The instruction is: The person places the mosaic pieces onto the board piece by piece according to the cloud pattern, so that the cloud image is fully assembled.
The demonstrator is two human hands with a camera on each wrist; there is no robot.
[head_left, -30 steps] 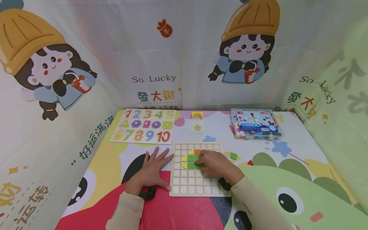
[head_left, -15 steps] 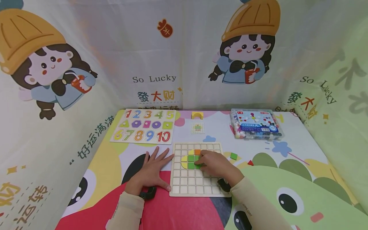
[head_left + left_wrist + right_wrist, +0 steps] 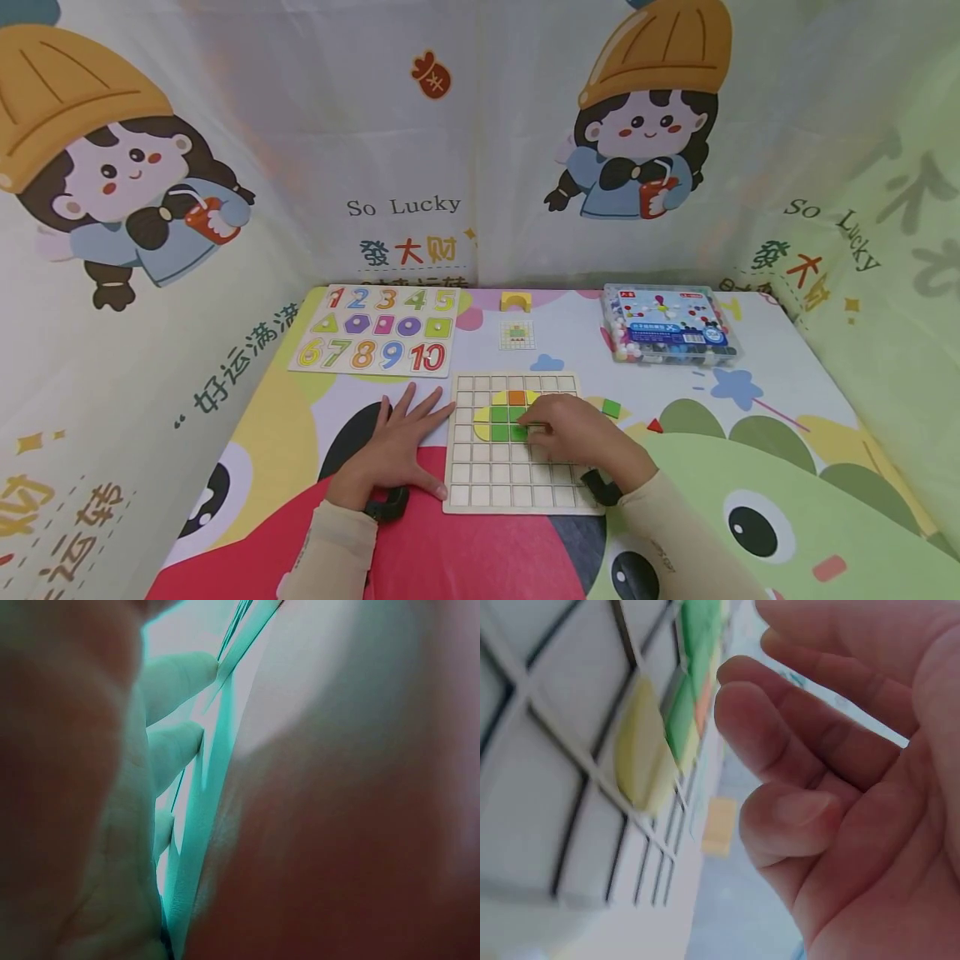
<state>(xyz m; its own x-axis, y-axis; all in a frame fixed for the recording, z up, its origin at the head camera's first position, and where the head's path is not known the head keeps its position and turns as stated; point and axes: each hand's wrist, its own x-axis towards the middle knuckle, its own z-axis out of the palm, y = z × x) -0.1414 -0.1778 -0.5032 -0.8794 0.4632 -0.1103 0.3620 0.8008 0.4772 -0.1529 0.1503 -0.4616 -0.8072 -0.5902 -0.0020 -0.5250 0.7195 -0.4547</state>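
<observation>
A wooden grid board (image 3: 480,475) lies in front of me, with green square tiles (image 3: 498,414), an orange square tile (image 3: 517,398) and yellow rounded pieces (image 3: 482,432) set in its cells. My left hand (image 3: 397,442) lies with fingers spread at the board's left edge, fingertips and thumb touching it. Over the board's right half is my right hand (image 3: 577,429), fingers bent, tips by the right-hand green tiles. In the right wrist view its fingers (image 3: 750,720) are loosely bent, with nothing visible between them and the thumb; a yellow rounded piece (image 3: 641,750) sits on the grid beside them.
Right of the board lie a loose green square (image 3: 611,408) and a red triangle (image 3: 655,426). Behind are a number puzzle board (image 3: 375,330), a small pattern card (image 3: 517,335), a yellow arch block (image 3: 516,301) and a clear plastic box of coloured beads (image 3: 670,325).
My right hand has shifted slightly right and its fingers have loosened. A yellow piece to the right of the orange tile now shows. The left hand stays put.
</observation>
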